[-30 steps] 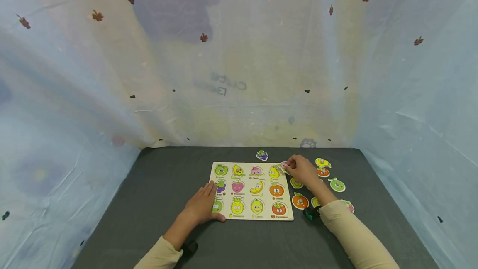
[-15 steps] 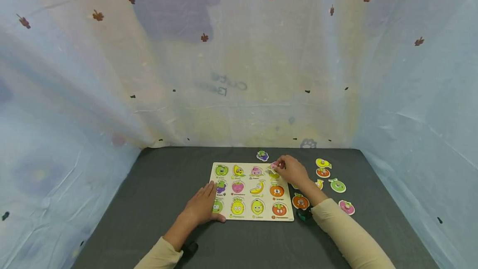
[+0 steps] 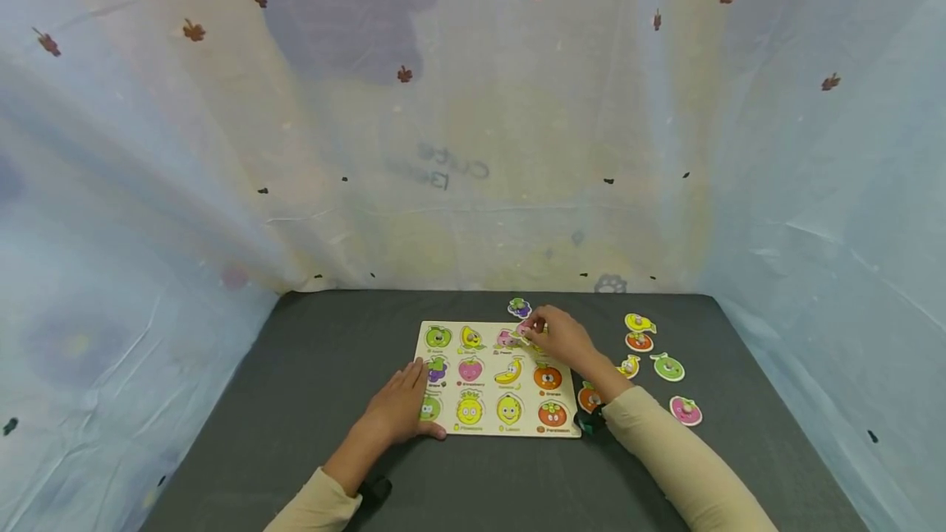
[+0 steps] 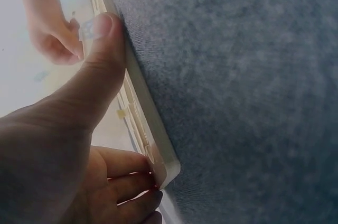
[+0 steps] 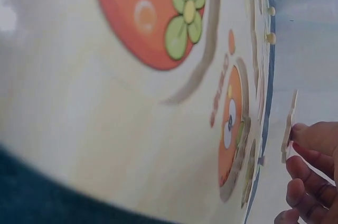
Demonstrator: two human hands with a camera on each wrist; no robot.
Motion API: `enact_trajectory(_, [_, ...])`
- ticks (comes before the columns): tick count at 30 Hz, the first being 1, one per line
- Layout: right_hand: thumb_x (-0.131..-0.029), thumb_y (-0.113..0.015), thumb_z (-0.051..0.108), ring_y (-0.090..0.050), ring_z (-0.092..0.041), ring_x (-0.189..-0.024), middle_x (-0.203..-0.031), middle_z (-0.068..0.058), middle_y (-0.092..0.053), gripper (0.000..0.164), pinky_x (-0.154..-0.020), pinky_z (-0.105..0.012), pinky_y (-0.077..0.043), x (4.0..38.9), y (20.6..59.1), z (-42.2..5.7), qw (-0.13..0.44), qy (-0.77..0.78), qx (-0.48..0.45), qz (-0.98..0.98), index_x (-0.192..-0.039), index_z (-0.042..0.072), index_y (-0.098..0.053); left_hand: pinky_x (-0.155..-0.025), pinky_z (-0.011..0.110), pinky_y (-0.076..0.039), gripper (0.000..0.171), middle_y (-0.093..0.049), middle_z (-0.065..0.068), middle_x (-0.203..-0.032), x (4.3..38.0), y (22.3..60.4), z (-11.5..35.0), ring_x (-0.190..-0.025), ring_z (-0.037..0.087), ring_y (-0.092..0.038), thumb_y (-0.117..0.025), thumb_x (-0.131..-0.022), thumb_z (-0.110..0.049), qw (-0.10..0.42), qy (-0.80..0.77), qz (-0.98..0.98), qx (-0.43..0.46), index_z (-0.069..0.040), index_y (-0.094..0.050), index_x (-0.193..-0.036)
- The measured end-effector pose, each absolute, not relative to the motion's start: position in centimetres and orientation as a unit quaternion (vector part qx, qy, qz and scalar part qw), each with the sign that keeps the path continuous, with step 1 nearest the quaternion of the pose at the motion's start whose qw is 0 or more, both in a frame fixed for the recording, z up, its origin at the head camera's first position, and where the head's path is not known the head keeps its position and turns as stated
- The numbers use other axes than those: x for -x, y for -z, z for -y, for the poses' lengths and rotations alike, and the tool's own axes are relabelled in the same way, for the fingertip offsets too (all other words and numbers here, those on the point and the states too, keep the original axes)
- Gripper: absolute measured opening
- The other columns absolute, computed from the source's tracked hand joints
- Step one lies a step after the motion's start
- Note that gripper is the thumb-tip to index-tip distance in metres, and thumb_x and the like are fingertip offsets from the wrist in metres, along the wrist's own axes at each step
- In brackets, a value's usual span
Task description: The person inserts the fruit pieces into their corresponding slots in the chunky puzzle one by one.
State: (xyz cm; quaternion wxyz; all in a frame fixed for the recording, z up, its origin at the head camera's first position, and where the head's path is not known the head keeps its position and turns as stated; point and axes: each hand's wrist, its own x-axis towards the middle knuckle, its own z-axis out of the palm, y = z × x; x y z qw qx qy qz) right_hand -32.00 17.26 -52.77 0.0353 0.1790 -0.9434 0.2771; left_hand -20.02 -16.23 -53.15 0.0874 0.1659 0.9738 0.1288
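Observation:
A wooden fruit puzzle board (image 3: pixel 488 394) with printed fruit recesses lies on the dark table. My left hand (image 3: pixel 397 407) rests on its left side, fingers extended and the thumb near the front corner; the left wrist view shows the thumb (image 4: pixel 103 49) lying along the board's edge. Above the top row, my right hand (image 3: pixel 565 339) pinches a pink fruit puzzle piece (image 3: pixel 521 329) beside the peach recess (image 3: pixel 506 340). From the right wrist, that piece (image 5: pixel 290 126) appears edge-on between thumb and fingers, raised off the board; its printed face is hidden there.
Behind the board lies a purple grape piece (image 3: pixel 520 308). Several loose pieces sit to the right, among them a green one (image 3: pixel 668 367), a pink one (image 3: pixel 686 410) and an orange one (image 3: pixel 589 397) partly behind the right wrist. A pale curtain (image 3: pixel 473 146) surrounds the table.
My right hand has moved left with the pink fruit puzzle piece, from the board's top right corner over the pear to near the peach recess. The left hand stays in place.

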Motion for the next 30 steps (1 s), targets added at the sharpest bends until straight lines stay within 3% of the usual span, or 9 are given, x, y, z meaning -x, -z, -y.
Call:
enact_trajectory(10, [-0.103, -0.076, 0.026, -0.054, -0.012, -0.078, -0.097, -0.001, -0.063, 0.008, -0.066, -0.034, -0.047, 32.2, 53.0, -16.1, 0.021, -0.269, -0.209, 0.94, -0.104, 0.018, -0.073, -0.131, 0.052, -0.028, 0.122, -0.03, 0.027, -0.172, 20.0, 53.1, 16.1, -0.16, 0.04, -0.031, -0.091, -0.079, -0.059, 0.087, -0.127, -0.974, -0.168, 0.01, -0.035, -0.163])
enact_trajectory(21, [-0.105, -0.074, 0.029, -0.055, -0.011, -0.079, -0.098, 0.003, -0.063, 0.01, -0.067, -0.033, -0.048, 32.7, 52.9, -14.9, -0.01, -0.253, -0.217, 0.943, -0.108, 0.019, -0.074, -0.13, 0.053, -0.028, 0.122, -0.029, 0.027, -0.172, 20.2, 53.6, 16.2, -0.16, 0.042, -0.031, -0.091, -0.079, -0.059, 0.088, -0.122, -0.975, -0.166, 0.01, -0.034, -0.163])
enact_trajectory(30, [-0.104, -0.075, 0.028, -0.054, -0.011, -0.073, -0.09, 0.007, -0.061, 0.008, -0.064, -0.033, -0.045, 33.1, 53.4, -14.3, -0.016, -0.25, -0.219, 0.943, -0.102, 0.02, -0.073, -0.13, 0.053, -0.028, 0.123, -0.03, 0.026, -0.172, 20.1, 53.4, 16.2, -0.16, 0.041, -0.031, -0.092, -0.078, -0.059, 0.086, -0.126, -0.976, -0.159, 0.01, -0.035, -0.163])
